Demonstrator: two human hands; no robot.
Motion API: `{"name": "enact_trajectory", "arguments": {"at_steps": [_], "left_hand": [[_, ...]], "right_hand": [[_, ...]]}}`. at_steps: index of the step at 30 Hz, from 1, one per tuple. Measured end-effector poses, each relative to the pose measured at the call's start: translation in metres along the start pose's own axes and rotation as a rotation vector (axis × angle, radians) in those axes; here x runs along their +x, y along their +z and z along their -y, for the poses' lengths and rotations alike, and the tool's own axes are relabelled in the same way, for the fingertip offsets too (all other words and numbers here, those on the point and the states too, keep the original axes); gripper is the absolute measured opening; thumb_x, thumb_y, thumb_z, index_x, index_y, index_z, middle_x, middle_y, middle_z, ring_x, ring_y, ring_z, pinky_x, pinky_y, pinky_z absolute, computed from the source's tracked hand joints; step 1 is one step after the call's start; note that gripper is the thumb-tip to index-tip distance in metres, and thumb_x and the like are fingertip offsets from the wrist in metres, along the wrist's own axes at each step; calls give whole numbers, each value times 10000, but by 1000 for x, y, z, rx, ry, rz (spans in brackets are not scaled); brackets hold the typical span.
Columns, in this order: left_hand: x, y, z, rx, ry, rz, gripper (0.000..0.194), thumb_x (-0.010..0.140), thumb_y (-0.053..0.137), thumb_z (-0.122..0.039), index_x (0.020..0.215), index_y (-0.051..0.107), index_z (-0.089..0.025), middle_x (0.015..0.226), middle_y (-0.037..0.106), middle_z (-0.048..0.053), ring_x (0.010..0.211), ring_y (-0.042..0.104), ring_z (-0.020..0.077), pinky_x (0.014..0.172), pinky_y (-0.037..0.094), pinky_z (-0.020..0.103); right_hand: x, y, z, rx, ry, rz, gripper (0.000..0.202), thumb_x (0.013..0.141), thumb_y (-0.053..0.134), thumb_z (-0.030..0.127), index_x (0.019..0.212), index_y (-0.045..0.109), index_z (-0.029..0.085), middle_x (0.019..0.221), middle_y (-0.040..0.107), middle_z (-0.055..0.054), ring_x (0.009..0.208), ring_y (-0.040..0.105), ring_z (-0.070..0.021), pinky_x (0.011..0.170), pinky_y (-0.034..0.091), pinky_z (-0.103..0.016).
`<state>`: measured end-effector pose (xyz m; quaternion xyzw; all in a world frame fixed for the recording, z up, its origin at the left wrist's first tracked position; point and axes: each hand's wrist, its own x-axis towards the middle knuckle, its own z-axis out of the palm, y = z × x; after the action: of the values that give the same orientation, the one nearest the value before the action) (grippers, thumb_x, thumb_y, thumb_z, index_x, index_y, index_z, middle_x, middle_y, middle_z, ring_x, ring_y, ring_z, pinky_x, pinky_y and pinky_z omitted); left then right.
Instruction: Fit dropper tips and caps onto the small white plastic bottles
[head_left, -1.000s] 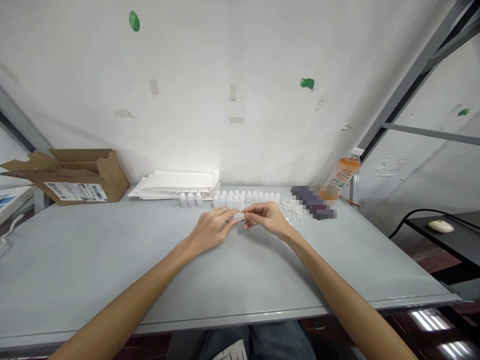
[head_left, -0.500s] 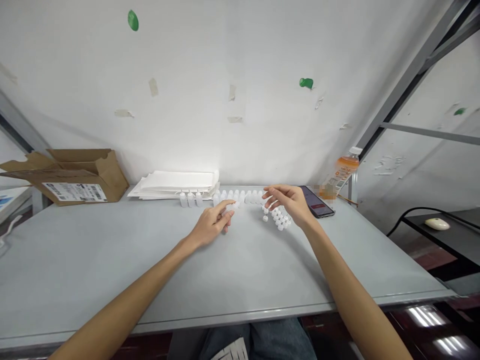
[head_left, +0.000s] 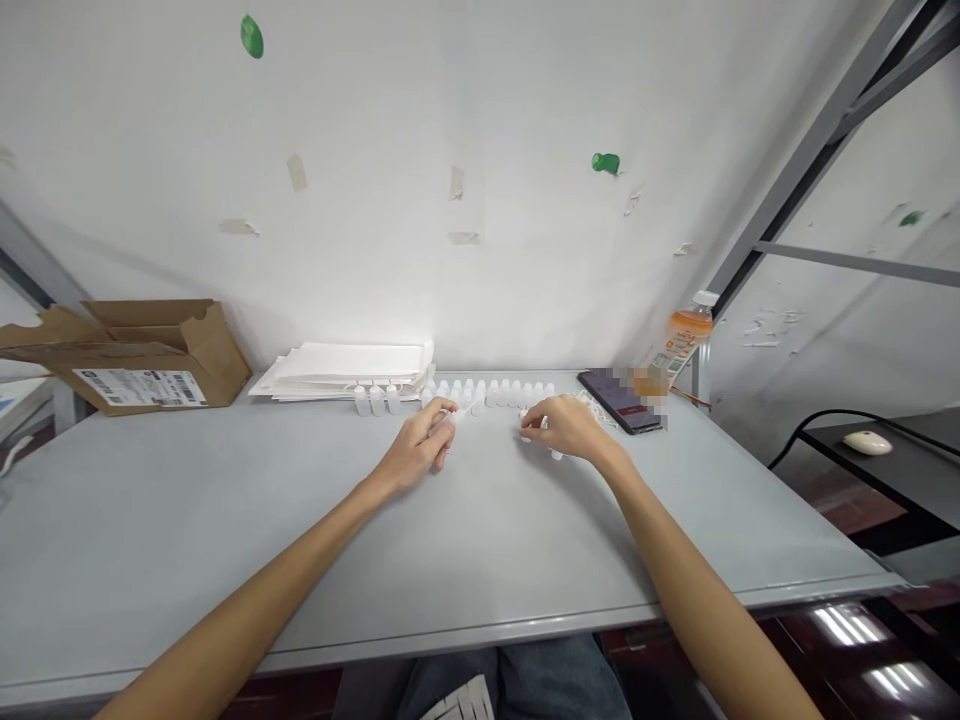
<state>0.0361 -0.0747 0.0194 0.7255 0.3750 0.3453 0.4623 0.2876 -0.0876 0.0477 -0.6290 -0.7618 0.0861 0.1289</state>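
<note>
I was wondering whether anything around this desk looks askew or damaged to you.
Mildly: beige tape-like scraps are stuck on the wall, looking like leftovers, and the stack of white paper has uneven edges. The drink bottle appears to lean, though the wide lens may exaggerate that.

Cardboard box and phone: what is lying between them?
In the head view: stacked white papers, small white bottles, and white pieces partly behind the right hand.

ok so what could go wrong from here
The right hand could scatter the small white plastic cap-like pieces beneath it. It might also tip the small translucent white plastic bottles standing close behind. The tilted translucent white bottle in the left hand could slip.
</note>
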Motion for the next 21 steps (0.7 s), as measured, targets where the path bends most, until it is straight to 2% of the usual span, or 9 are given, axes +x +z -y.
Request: {"name": "enact_trajectory", "arguments": {"at_steps": [4, 10, 15, 19, 21], "left_hand": [[-1, 1, -3, -85, -28, 31, 186, 917, 397, -343, 1034, 484, -227, 601, 354, -71, 514, 383, 105, 531, 415, 234], [0, 4, -5, -103, -64, -9, 376, 927, 376, -550, 851, 489, -200, 654, 367, -45, 553, 405, 102, 520, 413, 235], [-2, 5, -8, 33, -24, -18, 402, 902, 443, -565, 770, 488, -188, 635, 398, -41, 554, 430, 106, 538, 405, 242], [-1, 5, -7, -41, -47, 2, 466, 922, 355, -586, 750, 503, -180, 645, 394, -28, 566, 421, 115, 541, 414, 253], [-1, 5, -7, -29, -49, 10, 459, 918, 375, -583, 744, 503, -179, 648, 403, -26, 573, 436, 117, 554, 418, 258]], "right_hand": [[1, 7, 6, -88, 17, 37, 169, 784, 595, 160, 770, 755, 211, 791, 744, -34, 742, 647, -187, 616, 358, -264], [0, 7, 9, -73, -7, 42, 150, 790, 595, 169, 752, 732, 213, 780, 736, -8, 728, 638, -164, 621, 351, -248], [-3, 7, 13, 8, -45, 90, 91, 769, 630, 200, 767, 721, 205, 795, 730, -4, 682, 602, -144, 598, 347, -245], [-4, 10, 19, 27, -68, 127, 71, 760, 656, 230, 808, 705, 212, 796, 723, 5, 655, 582, -134, 594, 341, -244], [-5, 13, 24, 9, -80, 133, 83, 767, 649, 221, 836, 693, 211, 797, 723, 4, 665, 587, -138, 594, 329, -244]]}}
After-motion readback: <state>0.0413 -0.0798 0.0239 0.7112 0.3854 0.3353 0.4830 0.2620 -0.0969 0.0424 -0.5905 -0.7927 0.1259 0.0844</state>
